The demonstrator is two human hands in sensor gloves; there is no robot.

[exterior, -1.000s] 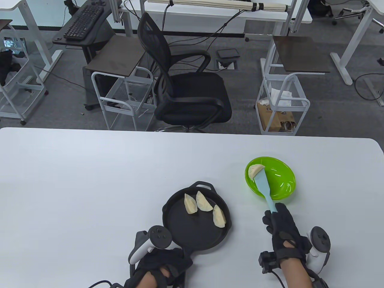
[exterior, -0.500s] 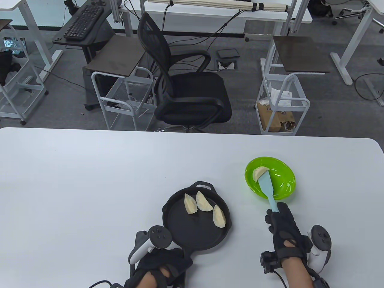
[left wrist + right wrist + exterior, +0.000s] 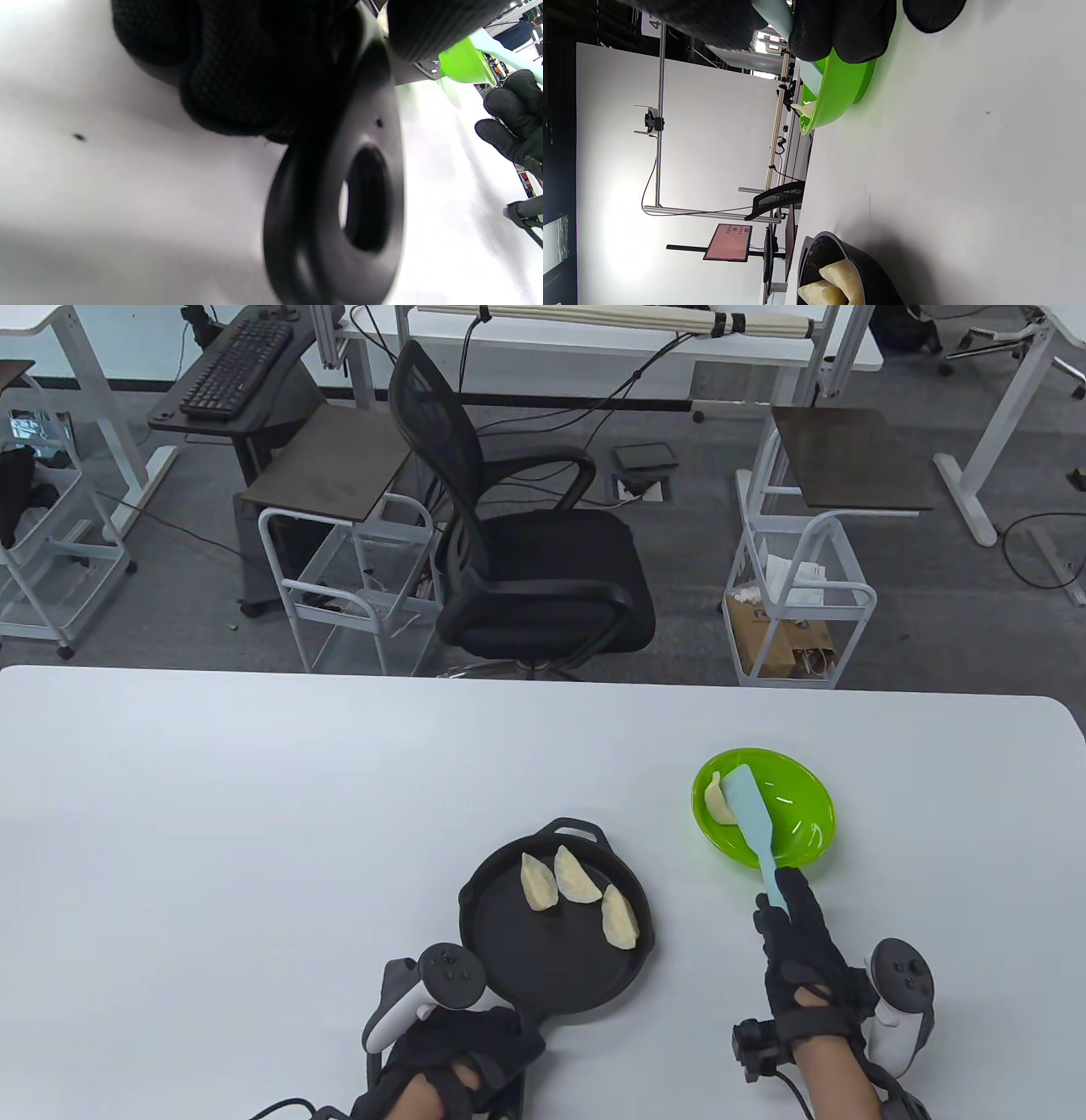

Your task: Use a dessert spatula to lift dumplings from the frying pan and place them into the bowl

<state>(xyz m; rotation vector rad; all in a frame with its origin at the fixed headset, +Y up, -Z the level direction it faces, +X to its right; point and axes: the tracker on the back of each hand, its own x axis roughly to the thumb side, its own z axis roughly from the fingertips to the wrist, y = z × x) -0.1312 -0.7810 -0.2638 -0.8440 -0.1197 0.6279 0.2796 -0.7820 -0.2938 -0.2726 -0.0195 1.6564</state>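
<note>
Unloading step in hand: pale blue flat-bladed dessert spatula (image 3: 752,814) angled into the bright green round plastic bowl (image 3: 806,793), handle pinched in the curled fingers of the right hand (image 3: 802,946) just outside the near rim. One pale crescent dumpling (image 3: 718,800) resting against the bowl's left inner wall, touching the blade's left edge and seemingly off the blade, so the drop judged done or nearly so. From the right wrist view, a pale tip of that dumpling just showing over the tilted green rim.

Left hand (image 3: 458,1056) wrapped around the looped handle of the black round cast-iron frying pan (image 3: 543,967), steadying it on the white table (image 3: 254,831); gloved fingers closed over the handle in the left wrist view as well.

In the pan: three more pale crescent dumplings (image 3: 579,893) grouped toward the far side, two touching side by side, the third just beside them to the right. In the bowl: the single dumpling and the spatula blade, nothing else visible.

Next move, by judgement: blade lifted clear of the bowl without dragging the dumpling back out, then carried left to the pan and slid flat under the nearest dumpling, the right-hand one, with the pan held firm against the push. One of four transferred; three left to go.
</note>
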